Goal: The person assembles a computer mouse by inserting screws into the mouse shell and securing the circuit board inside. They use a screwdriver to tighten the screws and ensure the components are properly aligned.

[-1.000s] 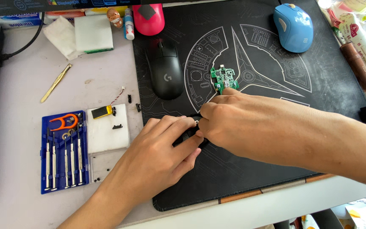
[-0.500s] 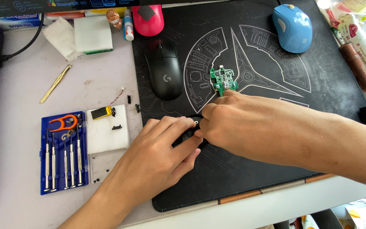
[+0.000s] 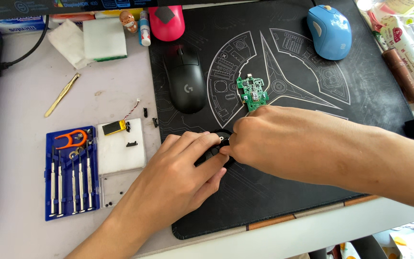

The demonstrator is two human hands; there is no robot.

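So both hands pinching a small black mouse part (image 3: 215,146) on the desk mat (image 3: 312,201): left hand (image 3: 183,168) clamps it from below, right hand (image 3: 264,141) nips the top edge. Looks light, stiff, prob brittle plastic imo. Green circuit board (image 3: 252,92) just behind, black mouse (image 3: 186,81) further back.

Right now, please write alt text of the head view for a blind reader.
Left hand and right hand together grip a small black plastic part on a black printed desk mat. A green circuit board lies just beyond them.
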